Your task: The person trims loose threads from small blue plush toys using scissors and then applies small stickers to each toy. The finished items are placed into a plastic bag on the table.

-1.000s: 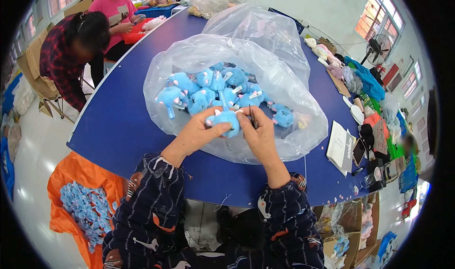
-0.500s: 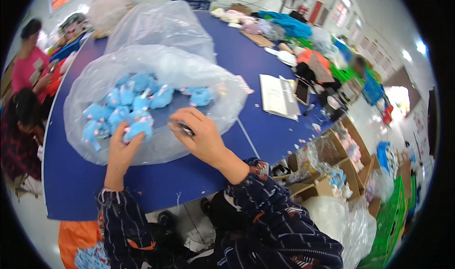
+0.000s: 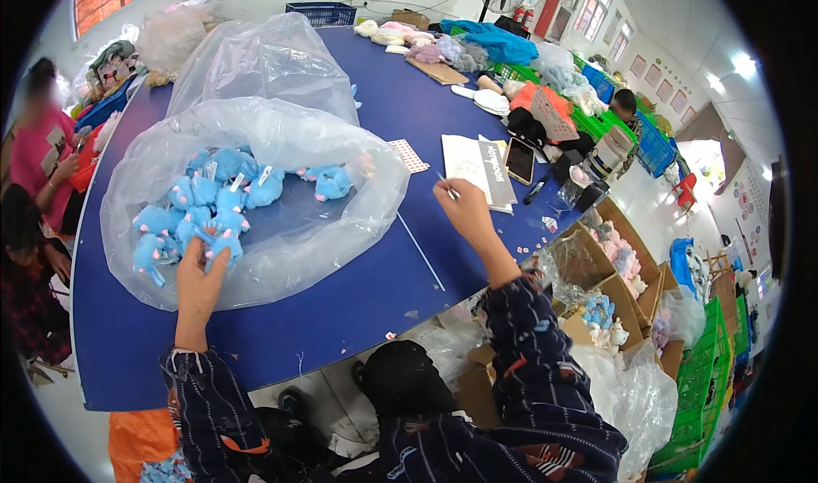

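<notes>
My left hand [image 3: 198, 280] is closed around a small blue plush toy [image 3: 227, 244] at the near side of a wide clear plastic bag [image 3: 341, 219]. Several more blue plush toys [image 3: 228, 164] with pink details lie heaped in the bag's open mouth, some with white tags. Away to the right, above the blue table [image 3: 375, 313], my right hand [image 3: 470, 215] pinches slim pointed metal tweezers [image 3: 448, 188]. Their tips point toward a sheet of small red-and-white stickers [image 3: 409, 156]. An open booklet [image 3: 479, 169] lies just beyond that hand.
A phone [image 3: 520, 161] and a dark pen [image 3: 535, 191] lie right of the booklet. Plush pieces and fabric cover the table's far right. Cardboard boxes [image 3: 588, 261] with plush toys stand by its right edge. Two people work at the left; another person [image 3: 626, 112] is at the far right.
My right hand has moved right with the tweezers, from beside the plush toys to near the sticker sheet and booklet. My left hand still holds its toy. The whole view has shifted somewhat.
</notes>
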Tool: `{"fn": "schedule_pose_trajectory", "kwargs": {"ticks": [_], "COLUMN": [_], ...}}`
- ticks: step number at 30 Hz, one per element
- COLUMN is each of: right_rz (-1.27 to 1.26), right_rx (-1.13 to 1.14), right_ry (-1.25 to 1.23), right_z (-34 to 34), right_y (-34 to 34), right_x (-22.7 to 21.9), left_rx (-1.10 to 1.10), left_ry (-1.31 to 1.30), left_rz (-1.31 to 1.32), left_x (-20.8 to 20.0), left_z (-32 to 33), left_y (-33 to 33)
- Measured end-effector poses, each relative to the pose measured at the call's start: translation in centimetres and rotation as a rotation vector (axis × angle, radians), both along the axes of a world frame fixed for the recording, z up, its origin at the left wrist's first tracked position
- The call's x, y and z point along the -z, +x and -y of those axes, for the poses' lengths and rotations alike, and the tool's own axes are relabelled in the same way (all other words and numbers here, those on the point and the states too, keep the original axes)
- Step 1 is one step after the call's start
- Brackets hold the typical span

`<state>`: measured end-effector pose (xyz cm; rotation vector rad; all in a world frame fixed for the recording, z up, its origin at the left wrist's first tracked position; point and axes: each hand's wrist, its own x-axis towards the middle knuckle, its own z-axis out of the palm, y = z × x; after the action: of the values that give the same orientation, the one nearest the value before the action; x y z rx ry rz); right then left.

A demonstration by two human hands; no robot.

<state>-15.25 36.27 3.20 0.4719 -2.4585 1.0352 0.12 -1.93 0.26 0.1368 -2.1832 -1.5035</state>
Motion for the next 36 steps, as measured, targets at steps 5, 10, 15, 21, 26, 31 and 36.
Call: {"fn": "schedule_pose_trajectory", "kwargs": {"ticks": [5, 10, 15, 21, 26, 31, 36], "right_rz": [0.136, 0.104, 0.109, 0.143, 0.223, 0.245, -0.017], "right_rx": [0.208, 0.263, 0.240, 0.350, 0.227, 0.191, 0.046], "right_ry": [0.251, 0.428, 0.397, 0.469, 0.341, 0.350, 0.420], "right_z": [3.4, 1.7, 3.0, 2.6, 2.0, 1.9, 1.2], "right_y": [-8.2, -11.9, -11.6, -11.8, -12.4, -12.6, -13.8], "right_x": [1.4, 3.3, 3.3, 2.7, 2.3, 2.4, 3.7], "left_rx": [0.021, -0.189, -0.344, -0.385, -0.374, -0.195, 0.107], "left_ry": [0.049, -0.258, -0.332, -0.340, -0.307, -0.504, -0.649], "left_rz": [-0.044, -0.040, 0.087, 0.035, -0.006, -0.348, -0.310], "left_x": [0.6, 1.1, -2.0, -2.4, -3.0, -2.2, -1.3], "left_z": [1.2, 0.7, 0.1, -0.3, -0.5, -2.1, -3.4], "left_y": [0.1, -0.5, 1.9, 1.7, 1.9, 1.7, 1.3]}}
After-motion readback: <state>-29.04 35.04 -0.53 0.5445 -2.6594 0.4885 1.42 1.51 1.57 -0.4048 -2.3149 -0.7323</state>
